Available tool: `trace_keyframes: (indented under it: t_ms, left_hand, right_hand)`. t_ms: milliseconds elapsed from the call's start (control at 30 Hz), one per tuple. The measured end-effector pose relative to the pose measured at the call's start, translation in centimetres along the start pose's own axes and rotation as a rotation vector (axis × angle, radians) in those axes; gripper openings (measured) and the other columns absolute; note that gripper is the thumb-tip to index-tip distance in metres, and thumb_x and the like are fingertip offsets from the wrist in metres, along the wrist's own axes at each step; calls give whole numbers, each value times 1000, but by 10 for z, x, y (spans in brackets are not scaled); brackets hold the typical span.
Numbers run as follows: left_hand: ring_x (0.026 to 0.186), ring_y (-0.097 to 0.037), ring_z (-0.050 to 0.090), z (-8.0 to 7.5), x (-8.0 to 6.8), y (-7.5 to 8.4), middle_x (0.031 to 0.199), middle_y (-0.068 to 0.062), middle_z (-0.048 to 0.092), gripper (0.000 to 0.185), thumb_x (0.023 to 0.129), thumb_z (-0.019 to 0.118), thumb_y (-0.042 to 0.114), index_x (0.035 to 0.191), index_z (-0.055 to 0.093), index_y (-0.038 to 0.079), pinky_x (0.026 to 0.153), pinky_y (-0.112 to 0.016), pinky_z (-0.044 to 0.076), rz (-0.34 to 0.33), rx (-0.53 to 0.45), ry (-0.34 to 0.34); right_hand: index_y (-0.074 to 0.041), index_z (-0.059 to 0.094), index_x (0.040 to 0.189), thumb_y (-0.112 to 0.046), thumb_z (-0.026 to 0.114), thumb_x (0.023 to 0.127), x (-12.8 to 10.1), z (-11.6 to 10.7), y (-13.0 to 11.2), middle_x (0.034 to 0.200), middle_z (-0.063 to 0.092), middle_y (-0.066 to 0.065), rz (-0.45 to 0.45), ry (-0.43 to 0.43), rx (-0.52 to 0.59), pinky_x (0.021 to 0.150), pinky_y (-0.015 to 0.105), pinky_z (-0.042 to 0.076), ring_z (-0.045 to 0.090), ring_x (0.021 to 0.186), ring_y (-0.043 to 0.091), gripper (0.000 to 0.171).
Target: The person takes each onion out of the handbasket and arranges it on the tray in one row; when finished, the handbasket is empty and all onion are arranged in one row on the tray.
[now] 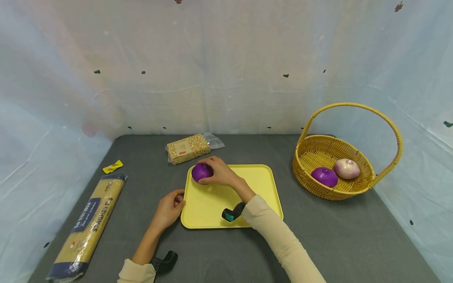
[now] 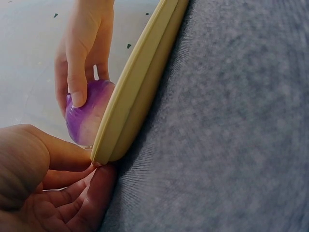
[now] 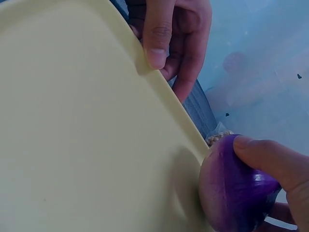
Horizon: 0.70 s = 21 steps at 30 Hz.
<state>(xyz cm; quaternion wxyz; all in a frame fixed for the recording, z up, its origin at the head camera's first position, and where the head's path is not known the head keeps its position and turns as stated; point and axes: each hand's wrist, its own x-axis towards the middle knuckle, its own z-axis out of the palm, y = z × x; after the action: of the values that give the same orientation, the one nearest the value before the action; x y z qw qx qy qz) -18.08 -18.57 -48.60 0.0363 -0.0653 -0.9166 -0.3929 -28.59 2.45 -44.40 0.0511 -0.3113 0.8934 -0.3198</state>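
Observation:
My right hand point(image 1: 220, 171) grips a purple onion point(image 1: 201, 173) at the far left corner of a yellow tray point(image 1: 212, 208). In the right wrist view the onion point(image 3: 236, 186) shows a pale side toward the tray, with the thumb over its purple skin. At the tray's left edge is my left hand point(image 1: 169, 209), pinching the rim between thumb and fingers; the right wrist view shows that thumb point(image 3: 158, 46) on top of the rim. From the left wrist view, the onion point(image 2: 89, 113) sits just behind the tray's raised edge.
A wicker basket point(image 1: 304, 177) with a tall handle stands at the right, holding a purple onion point(image 1: 324, 177) and a paler onion point(image 1: 347, 169). Behind the tray lies a bag of grains point(image 1: 189, 149). On the left are a spaghetti pack point(image 1: 88, 228) and a small yellow packet point(image 1: 113, 167).

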Motion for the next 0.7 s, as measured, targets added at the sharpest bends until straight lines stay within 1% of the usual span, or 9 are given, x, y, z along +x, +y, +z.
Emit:
trace_keyframes:
  t_ms: [433,700]
  left_hand:
    - [66,-13,49,0,0,2,84,-7,58,32,86,61,1,117,58,-5,60,-28,41,-6,-10,-9]
    - [65,-13,49,-1,0,3,83,-7,58,32,86,61,1,117,58,-5,58,-27,40,-5,-15,-10]
  right_hand:
    - [-17,49,135,-38,73,78,2,6,-1,130,46,11,-6,-4,-7,87,39,46,46,114,26,65]
    - [-14,47,137,-39,72,79,3,7,0,130,45,11,-11,1,-10,87,40,46,45,115,27,68]
